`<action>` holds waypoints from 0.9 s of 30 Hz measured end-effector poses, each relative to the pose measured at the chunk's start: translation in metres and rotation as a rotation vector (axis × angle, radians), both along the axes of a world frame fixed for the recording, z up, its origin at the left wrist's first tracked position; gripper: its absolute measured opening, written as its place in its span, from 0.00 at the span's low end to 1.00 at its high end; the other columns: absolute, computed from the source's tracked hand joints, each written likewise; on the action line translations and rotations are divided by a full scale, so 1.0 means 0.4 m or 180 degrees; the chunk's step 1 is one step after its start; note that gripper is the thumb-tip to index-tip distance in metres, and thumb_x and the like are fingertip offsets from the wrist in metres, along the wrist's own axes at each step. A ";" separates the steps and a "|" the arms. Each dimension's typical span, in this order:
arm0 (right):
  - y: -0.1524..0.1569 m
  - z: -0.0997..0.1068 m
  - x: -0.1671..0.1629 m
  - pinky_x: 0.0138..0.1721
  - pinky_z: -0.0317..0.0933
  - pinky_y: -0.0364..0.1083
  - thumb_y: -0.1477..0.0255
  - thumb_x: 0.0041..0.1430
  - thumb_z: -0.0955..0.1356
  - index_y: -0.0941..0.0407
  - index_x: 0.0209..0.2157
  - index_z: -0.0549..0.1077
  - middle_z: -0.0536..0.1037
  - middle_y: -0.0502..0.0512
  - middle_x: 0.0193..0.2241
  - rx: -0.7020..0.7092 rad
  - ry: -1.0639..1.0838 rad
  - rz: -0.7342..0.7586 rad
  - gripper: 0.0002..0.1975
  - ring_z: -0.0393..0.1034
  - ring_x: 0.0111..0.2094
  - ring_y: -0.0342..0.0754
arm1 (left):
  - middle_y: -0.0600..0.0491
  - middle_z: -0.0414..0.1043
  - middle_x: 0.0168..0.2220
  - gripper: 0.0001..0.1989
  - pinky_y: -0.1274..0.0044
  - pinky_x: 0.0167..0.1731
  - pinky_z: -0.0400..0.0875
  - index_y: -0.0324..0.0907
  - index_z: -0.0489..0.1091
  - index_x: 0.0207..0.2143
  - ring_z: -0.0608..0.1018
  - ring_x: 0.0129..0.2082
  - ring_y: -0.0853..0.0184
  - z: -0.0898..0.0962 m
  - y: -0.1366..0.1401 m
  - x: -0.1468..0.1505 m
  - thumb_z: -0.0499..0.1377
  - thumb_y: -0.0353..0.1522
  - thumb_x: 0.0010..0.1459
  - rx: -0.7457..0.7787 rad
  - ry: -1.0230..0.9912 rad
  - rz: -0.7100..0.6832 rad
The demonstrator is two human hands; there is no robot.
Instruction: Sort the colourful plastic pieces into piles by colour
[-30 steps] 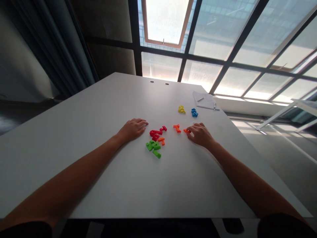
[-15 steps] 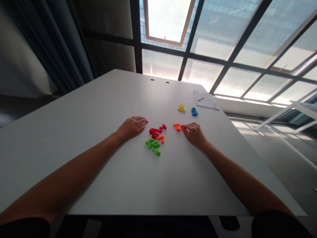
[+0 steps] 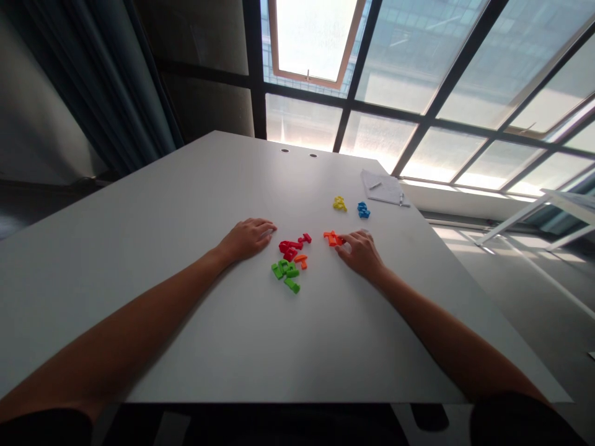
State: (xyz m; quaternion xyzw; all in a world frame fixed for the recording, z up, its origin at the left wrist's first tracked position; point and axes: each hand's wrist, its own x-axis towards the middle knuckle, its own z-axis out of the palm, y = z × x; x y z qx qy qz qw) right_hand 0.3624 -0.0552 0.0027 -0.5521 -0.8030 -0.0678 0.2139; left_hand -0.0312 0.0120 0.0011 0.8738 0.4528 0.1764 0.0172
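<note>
My left hand (image 3: pixel 251 238) lies on the white table (image 3: pixel 199 347), its fingers stretched out and nothing in them. Just right of its fingertips are several red plastic pieces (image 3: pixel 290 248), with several green ones (image 3: pixel 286 270) nearer me. A single orange piece (image 3: pixel 301 261) lies beside the red group. At another small cluster of orange plastic pieces (image 3: pixel 330 238), my right hand (image 3: pixel 362 251) has its thumb and forefinger around the rightmost piece, which the fingers partly cover. That piece touches or nearly touches its neighbours.
Farther back stand a small yellow cluster (image 3: pixel 339 204) and a blue cluster (image 3: pixel 363 210). Paper sheets (image 3: pixel 383 187) with pens lie near the table's right edge. Two round holes (image 3: pixel 313 155) are set near the far edge, before the windows.
My right hand has slid slightly left, bringing its orange piece up against the other orange pieces; the thumb has come lower and nearer. My left hand has stayed put.
</note>
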 end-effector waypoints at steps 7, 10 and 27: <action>0.002 0.001 0.013 0.58 0.61 0.58 0.69 0.70 0.70 0.55 0.45 0.84 0.87 0.62 0.44 0.0018 0.0086 -0.0069 0.09 0.76 0.50 0.61 | 0.47 0.79 0.63 0.22 0.59 0.63 0.74 0.50 0.81 0.59 0.80 0.61 0.52 0.001 0.000 0.000 0.52 0.40 0.70 0.0009 -0.0055 -0.0011; 0.004 -0.003 0.016 0.58 0.61 0.58 0.71 0.70 0.69 0.55 0.45 0.84 0.87 0.62 0.45 -0.0005 0.0076 0.0005 0.09 0.76 0.49 0.61 | 0.47 0.79 0.63 0.22 0.58 0.63 0.74 0.51 0.81 0.58 0.80 0.61 0.52 0.002 -0.001 0.000 0.53 0.40 0.70 -0.0006 -0.0091 -0.0005; 0.013 -0.005 0.022 0.56 0.63 0.58 0.79 0.70 0.67 0.52 0.48 0.85 0.85 0.62 0.49 0.0018 0.0021 0.0049 0.16 0.75 0.50 0.60 | 0.47 0.79 0.63 0.23 0.59 0.63 0.74 0.50 0.81 0.59 0.80 0.60 0.52 0.000 -0.001 0.000 0.53 0.39 0.70 0.0001 -0.0088 -0.0023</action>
